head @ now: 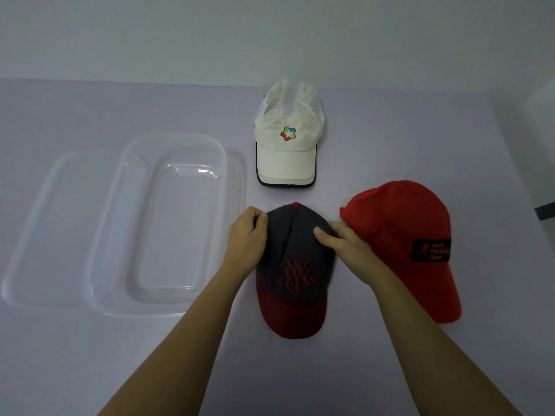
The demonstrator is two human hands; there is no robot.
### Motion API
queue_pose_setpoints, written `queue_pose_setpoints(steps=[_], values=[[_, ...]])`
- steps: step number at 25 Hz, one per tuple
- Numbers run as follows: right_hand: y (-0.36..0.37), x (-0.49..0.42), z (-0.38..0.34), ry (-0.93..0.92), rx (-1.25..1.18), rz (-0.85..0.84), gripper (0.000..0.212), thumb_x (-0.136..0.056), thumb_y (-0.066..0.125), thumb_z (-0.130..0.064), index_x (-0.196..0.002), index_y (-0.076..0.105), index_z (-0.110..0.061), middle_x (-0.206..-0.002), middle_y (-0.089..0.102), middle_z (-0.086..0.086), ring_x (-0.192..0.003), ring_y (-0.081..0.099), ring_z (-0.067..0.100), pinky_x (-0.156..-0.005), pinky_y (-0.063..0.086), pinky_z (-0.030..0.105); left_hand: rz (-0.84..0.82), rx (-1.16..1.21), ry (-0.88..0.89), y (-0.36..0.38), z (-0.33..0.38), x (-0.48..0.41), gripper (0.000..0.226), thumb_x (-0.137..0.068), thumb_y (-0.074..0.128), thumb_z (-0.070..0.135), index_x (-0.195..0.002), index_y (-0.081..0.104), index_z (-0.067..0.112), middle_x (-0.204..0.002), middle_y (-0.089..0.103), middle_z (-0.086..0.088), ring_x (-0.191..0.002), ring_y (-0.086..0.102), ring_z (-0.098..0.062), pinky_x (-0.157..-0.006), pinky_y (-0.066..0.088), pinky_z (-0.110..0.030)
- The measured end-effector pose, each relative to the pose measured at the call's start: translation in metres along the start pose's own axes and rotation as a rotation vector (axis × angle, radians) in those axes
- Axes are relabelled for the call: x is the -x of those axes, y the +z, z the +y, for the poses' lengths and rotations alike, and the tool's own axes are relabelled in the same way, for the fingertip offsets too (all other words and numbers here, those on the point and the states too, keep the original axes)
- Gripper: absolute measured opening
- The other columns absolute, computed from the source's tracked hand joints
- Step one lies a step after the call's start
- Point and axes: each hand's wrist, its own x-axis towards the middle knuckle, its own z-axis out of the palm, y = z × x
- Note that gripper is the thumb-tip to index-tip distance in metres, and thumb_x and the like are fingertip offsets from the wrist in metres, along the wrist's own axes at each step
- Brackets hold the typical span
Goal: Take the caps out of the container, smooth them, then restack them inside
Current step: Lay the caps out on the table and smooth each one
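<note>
Navy cap (295, 259) at lower centre — left hand (247, 235) and right hand (342, 244) pinch its crown sides, likely to smooth it. White cap (286, 136) and red cap (402, 244) lie out; clear container (177, 307) at left holds none.

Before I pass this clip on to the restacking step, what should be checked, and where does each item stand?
1. Caps all out of the container: ok, it holds nothing.
2. Container opening free: ok, the lid is off, at its left.
3. Grip on the navy cap: ok, the left hand and the right hand pinch its crown on either side.
4. Navy cap smoothed: not ok, a crease runs down the crown.
5. White cap smoothed: not ok, its crown is crumpled.
6. Red cap smoothed: cannot tell.
</note>
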Motion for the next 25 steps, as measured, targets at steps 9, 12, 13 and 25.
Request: queue_pose_setpoints(steps=[9,12,13,25], values=[[0.004,-0.022,0.004,0.006,0.091,0.048,0.027,-0.086,0.064,-0.028,-0.098,0.044,-0.014,-0.101,0.055,0.003,-0.082,0.055,0.008,-0.056,0.044,0.009,0.027,-0.209,0.032,0.010,-0.015,-0.022,0.036,-0.090,0.037,0.013,-0.056,0.031,0.016,-0.061,0.036,0.001,-0.056,0.034,-0.012,-0.052,0.026,-0.023],[-0.001,-0.022,-0.002,0.026,0.251,0.067,0.042,-0.088,0.054,-0.046,-0.115,0.049,-0.014,-0.117,0.055,0.005,-0.101,0.056,0.014,-0.060,0.040,0.018,0.001,-0.158,-0.057,0.010,-0.014,-0.026,0.029,-0.092,0.034,0.015,-0.064,0.036,0.009,-0.065,0.040,-0.002,-0.058,0.035,-0.012,-0.053,0.029,-0.025],[-0.001,-0.023,-0.002,0.027,0.285,0.081,0.045,-0.093,0.045,-0.047,-0.121,0.050,-0.013,-0.098,0.043,-0.009,-0.111,0.053,0.017,-0.064,0.039,0.023,-0.007,-0.109,-0.082,0.010,-0.012,-0.026,0.026,-0.093,0.032,0.015,-0.070,0.040,0.008,-0.068,0.042,-0.003,-0.060,0.036,-0.012,-0.054,0.031,-0.025],[0.009,-0.043,0.009,-0.037,0.321,0.166,0.027,-0.096,0.044,-0.033,-0.084,0.057,-0.012,-0.073,0.052,-0.001,-0.066,0.046,0.010,-0.058,0.034,0.025,0.101,-0.208,-0.011,0.015,-0.017,-0.032,0.024,-0.091,0.029,0.015,-0.082,0.047,0.003,-0.079,0.053,-0.010,-0.071,0.047,-0.023,-0.066,0.039,-0.037]])
